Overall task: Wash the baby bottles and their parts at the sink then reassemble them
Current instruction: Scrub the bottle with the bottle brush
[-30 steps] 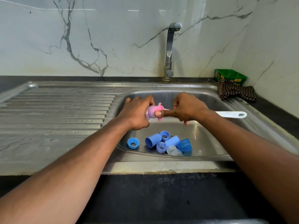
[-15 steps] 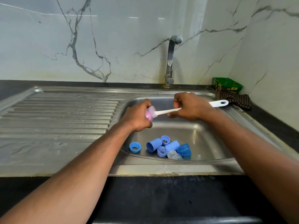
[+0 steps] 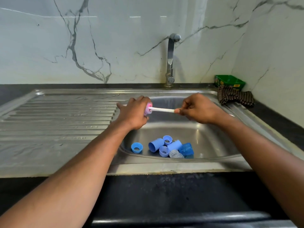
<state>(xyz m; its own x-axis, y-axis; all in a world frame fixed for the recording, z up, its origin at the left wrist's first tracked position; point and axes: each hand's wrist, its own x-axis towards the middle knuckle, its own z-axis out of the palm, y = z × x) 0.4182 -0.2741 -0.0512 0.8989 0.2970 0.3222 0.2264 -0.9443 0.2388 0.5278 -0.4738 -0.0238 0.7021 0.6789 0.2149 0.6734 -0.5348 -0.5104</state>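
Gripping a pink bottle part (image 3: 148, 109) over the sink (image 3: 164, 167), the left hand (image 3: 134, 112) curls round it (mostly hiding it); the right hand (image 3: 199, 109) pinches the white brush handle (image 3: 162, 110). Blue parts (image 3: 166, 146) lie in the basin.

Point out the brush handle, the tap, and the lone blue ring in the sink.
brush handle (image 3: 162, 110), head view, mid-shaft
tap (image 3: 170, 55), head view, upright spout
blue ring (image 3: 136, 147), head view, rim

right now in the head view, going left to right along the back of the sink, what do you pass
drainboard → left hand → brush handle → right hand → striped cloth
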